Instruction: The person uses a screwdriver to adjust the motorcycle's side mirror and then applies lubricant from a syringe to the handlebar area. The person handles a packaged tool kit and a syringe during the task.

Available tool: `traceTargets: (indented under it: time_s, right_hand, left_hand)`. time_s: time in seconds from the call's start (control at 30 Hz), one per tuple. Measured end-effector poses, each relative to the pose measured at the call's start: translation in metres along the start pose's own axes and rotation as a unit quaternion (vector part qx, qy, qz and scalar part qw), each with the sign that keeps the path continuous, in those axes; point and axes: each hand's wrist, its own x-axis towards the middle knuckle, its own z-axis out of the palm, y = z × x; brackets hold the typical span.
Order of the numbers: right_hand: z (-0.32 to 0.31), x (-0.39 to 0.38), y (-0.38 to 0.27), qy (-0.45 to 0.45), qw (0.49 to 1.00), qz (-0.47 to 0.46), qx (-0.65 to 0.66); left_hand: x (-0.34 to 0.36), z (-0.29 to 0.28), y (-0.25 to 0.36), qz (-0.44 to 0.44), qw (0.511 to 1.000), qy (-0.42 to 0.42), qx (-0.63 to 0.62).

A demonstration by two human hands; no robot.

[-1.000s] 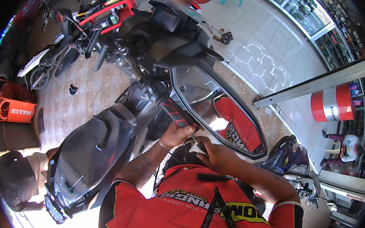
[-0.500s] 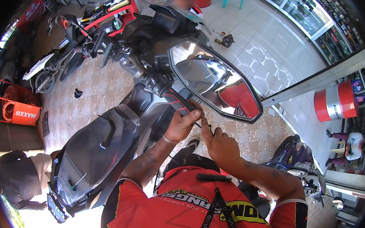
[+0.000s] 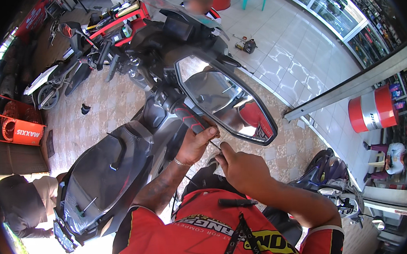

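My left hand (image 3: 195,144) is wrapped around the outer end of a black handlebar grip (image 3: 188,118) with red accents. Close to its right, my right hand (image 3: 245,169) is closed, fingers curled, on a thin dark rod-like tool (image 3: 216,145). The rod points toward the grip's end, beside my left thumb. Whether its tip touches the grip is hidden, and the tool's handle is covered by my fingers. Just beyond both hands stands the large angular mirror (image 3: 218,95) of the scooter.
The scooter's dark seat (image 3: 107,171) stretches to the left, a green-handled screwdriver (image 3: 82,212) lying on its rear. Another motorcycle (image 3: 327,177) stands at right. Red-and-white drum (image 3: 372,109), orange rack (image 3: 19,128), and several people are around. Small tools (image 3: 247,45) lie on the tiles.
My right hand has turned and lowered slightly, its index finger now curled rather than pointing up at the grip end. The mirror and handlebar sit a little farther left in view.
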Motion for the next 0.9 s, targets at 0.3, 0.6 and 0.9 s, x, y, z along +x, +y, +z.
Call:
traceTargets:
  time_s: [0.3,0.6,0.9]
  right_hand:
    - [0.057,0.017,0.034,0.166,0.963,-0.095,-0.188]
    - [0.028,-0.003,0.003,0.126,0.973,-0.018,-0.192]
    - [0.048,0.027,0.048,0.202,0.932,-0.090,-0.287]
  left_hand:
    - [-0.001,-0.001,-0.009,-0.008,0.999,0.046,-0.016]
    - [0.002,0.008,-0.007,0.001,0.999,0.037,-0.006]
    - [0.009,0.002,-0.014,0.025,0.999,0.029,0.001]
